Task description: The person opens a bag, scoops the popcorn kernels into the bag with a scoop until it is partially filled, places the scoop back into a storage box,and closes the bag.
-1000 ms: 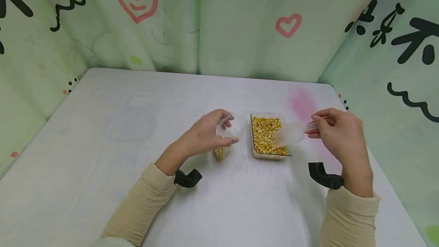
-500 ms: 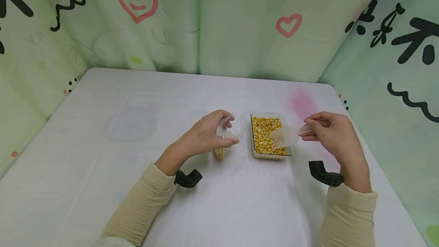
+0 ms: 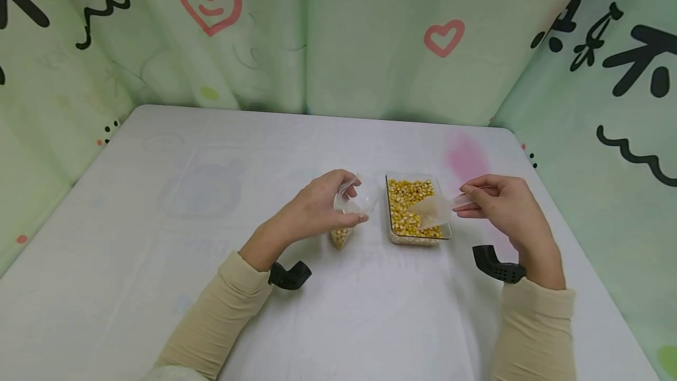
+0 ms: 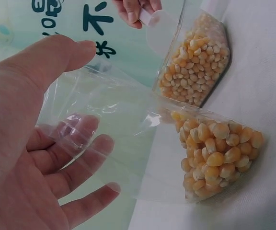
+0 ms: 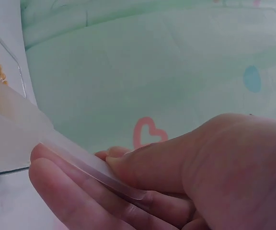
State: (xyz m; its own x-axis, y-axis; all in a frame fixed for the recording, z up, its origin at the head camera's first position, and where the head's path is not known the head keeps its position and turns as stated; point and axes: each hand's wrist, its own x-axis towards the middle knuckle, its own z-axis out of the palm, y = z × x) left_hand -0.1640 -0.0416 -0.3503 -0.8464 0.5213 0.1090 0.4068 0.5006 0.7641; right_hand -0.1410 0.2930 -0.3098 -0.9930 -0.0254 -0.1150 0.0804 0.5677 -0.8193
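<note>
The table (image 3: 317,322) has a white top with rounded far corners, faint grey marks, slight creases and a blurred pink patch (image 3: 467,157) towards the far right. A clear box (image 3: 420,241) of corn (image 3: 404,201) stands upright on it, right of centre. Just left of the box, a clear bag's (image 4: 133,129) filled lower end is close to the top; whether it touches cannot be told.

We see yellow corn kernels (image 3: 406,200) with pale tips, a colourless clear bag (image 4: 128,129) and container (image 3: 418,241), and a milky, translucent scoop (image 3: 432,211). We find the tabletop (image 3: 158,251) white with a pink blotch (image 3: 466,154), the curtain (image 3: 365,16) pale green with red hearts (image 3: 210,32) and black lettering (image 3: 640,54), the sleeves (image 3: 536,328) beige.
</note>
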